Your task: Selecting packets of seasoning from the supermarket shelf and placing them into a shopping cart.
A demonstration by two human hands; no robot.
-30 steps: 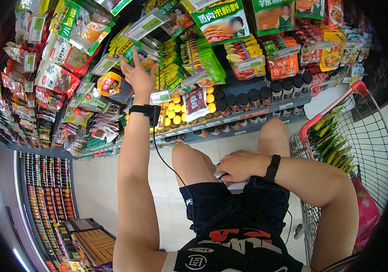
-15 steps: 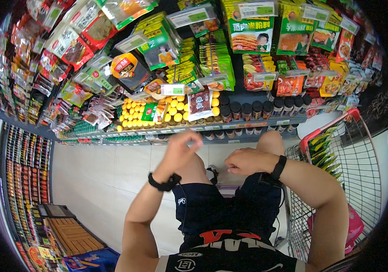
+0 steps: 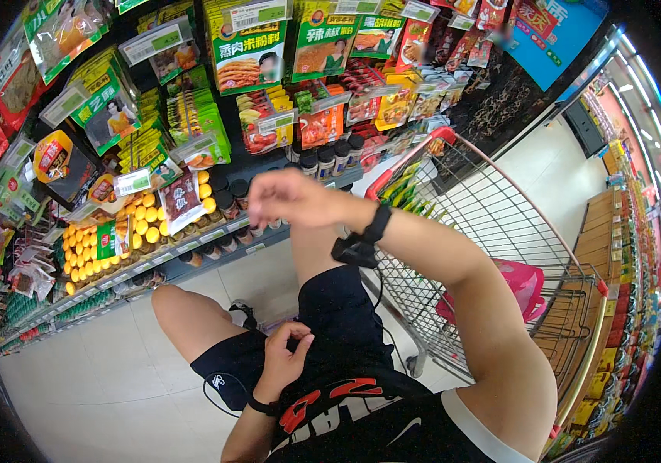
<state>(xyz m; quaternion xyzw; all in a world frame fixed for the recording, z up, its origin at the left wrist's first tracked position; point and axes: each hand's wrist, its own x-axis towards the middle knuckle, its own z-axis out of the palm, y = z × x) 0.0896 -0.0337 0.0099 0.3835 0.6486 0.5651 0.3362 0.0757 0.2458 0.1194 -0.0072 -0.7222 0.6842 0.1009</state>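
Note:
My left hand [image 3: 286,356] rests low over my lap by the dark shorts, fingers loosely bent and thumb apart, with nothing seen in it. My right hand [image 3: 288,199] is raised above my right thigh, in front of the shelf. Its fingers droop loosely, slightly blurred, and hold nothing that I can see. Behind it stand dark-capped spice jars [image 3: 325,162], partly hidden by the hand. Farther left on that shelf are yellow-capped bottles [image 3: 87,241] and a white and dark red packet [image 3: 184,202] lying against them.
A wire shopping cart [image 3: 493,181] with a red handle stands close on my right, holding green and yellow packets [image 3: 404,193] and a pink bag [image 3: 520,289]. Hanging seasoning packets [image 3: 245,58] fill the rack ahead. Light floor tiles [image 3: 106,378] lie at my left.
My view has swung right, bringing more of the cart and aisle into sight. My right hand has risen toward the shelf, while my left hand has dropped from the shelf side to my lap.

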